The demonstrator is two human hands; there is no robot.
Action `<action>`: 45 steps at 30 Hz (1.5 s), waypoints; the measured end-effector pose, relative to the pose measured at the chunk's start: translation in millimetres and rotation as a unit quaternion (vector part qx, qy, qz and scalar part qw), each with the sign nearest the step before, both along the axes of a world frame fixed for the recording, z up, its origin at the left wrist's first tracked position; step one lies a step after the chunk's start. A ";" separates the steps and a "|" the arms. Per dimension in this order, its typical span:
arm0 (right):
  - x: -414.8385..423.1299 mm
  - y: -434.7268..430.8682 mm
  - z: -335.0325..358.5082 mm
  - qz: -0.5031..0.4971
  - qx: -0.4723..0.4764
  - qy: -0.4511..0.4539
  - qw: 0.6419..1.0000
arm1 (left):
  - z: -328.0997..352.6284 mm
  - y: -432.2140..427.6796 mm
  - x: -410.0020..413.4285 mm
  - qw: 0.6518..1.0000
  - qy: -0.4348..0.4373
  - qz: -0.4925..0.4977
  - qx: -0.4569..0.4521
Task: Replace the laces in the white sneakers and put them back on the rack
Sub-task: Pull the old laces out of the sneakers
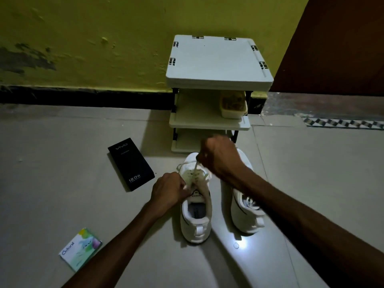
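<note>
A dull yellow wall (pixel 83 38) with flaking dark patches fills the upper left of the frame, and a brown door (pixel 342 38) takes the upper right. Against the wall at upper centre stands a small white rack (pixel 218 80) of three flat plastic shelves on thin black posts. A pale lidded tub (pixel 233 107) sits on the middle shelf. Left of centre a slim black box (pixel 131 164) lies flat on the grey tiled floor (pixel 62 152), and a small green and white packet (pixel 81 249) lies at lower left. Both are well apart from the shoes. The two white sneakers stand side by side just in front of the rack at centre frame, toes towards it. The right forearm crosses over the right sneaker (pixel 247 206) and hides its middle, and the right hand (pixel 220 156) covers part of the lowest shelf. The hands are apart. The right hand is curled round a white lace (pixel 195 169), which runs down taut to the left sneaker (pixel 195 215). The left hand (pixel 168 192) pinches that shoe at the left edge of its opening, beside the tongue. This shoe is smooth and rounded, with a padded collar, a heel loop, a thin dark side stripe and a grey insole. Its front is only partly laced, with loose loops near the toe. A bright patch of light falls on the glossy floor near the heels.
</note>
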State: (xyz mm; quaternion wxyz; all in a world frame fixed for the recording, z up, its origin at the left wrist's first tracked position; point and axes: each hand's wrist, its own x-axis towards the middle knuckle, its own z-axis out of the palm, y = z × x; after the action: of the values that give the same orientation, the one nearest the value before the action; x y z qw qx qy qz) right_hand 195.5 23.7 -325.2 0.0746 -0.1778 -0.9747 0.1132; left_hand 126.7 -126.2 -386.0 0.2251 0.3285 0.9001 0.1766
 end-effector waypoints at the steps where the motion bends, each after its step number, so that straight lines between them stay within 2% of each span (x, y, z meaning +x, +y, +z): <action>1: 1.5 10.4 7.7 -0.033 -0.009 0.054 0.998 | -0.9 -1.1 0.2 1.000 -0.004 0.000 0.005; 4: 11.9 20.0 14.3 -0.080 -0.065 0.195 0.975 | -1.4 -2.7 1.8 1.000 -0.005 0.003 0.008; 6: 17.0 16.1 4.6 -0.095 -0.101 0.212 0.967 | -0.2 -2.1 3.9 1.000 -0.012 0.009 0.013; 8: 16.5 18.1 -12.0 -0.096 -0.128 0.147 0.976 | -0.8 -2.2 3.5 0.999 -0.036 0.030 0.020; 12: 16.3 10.0 -35.8 -0.006 -0.112 -0.103 0.988 | -1.6 -4.2 2.1 0.992 -0.084 0.082 0.041; 15: 21.6 -7.0 -45.6 0.028 -0.104 -0.152 0.983 | -1.2 -2.2 6.8 0.991 -0.077 0.090 0.055; 21: 23.2 -25.2 -45.1 0.010 -0.124 -0.107 0.986 | -1.1 -2.2 9.6 0.986 -0.079 0.121 0.087; 26: 18.7 -35.8 -52.8 0.017 0.009 -0.115 0.993 | -4.6 -4.2 9.7 0.987 -0.062 0.109 0.097; 29: 16.7 -35.4 -49.2 0.060 0.048 -0.113 0.991 | -5.0 -5.7 9.5 0.986 -0.067 0.107 0.105; 32: 15.9 -32.6 -37.9 0.064 0.023 -0.091 0.993 | -4.6 -6.3 8.4 0.987 -0.068 0.100 0.106; 39: 12.6 -19.6 -17.0 -0.022 -0.008 -0.006 1.000 | -2.8 -3.9 6.2 0.992 -0.061 0.062 0.093; 42: 16.6 -23.3 -25.4 -0.021 -0.006 0.023 0.999 | -1.5 -0.8 7.5 0.991 -0.058 0.084 0.084; 45: 20.3 -17.2 -31.6 -0.028 -0.026 -0.016 0.999 | -4.7 -2.1 11.2 0.983 -0.066 0.141 0.101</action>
State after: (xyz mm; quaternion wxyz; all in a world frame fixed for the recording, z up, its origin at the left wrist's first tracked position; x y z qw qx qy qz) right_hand 215.8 6.5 -356.8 0.0573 -0.2089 -0.9671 0.1334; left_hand 137.9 -128.3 -390.7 0.2222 0.2069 0.8981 0.3180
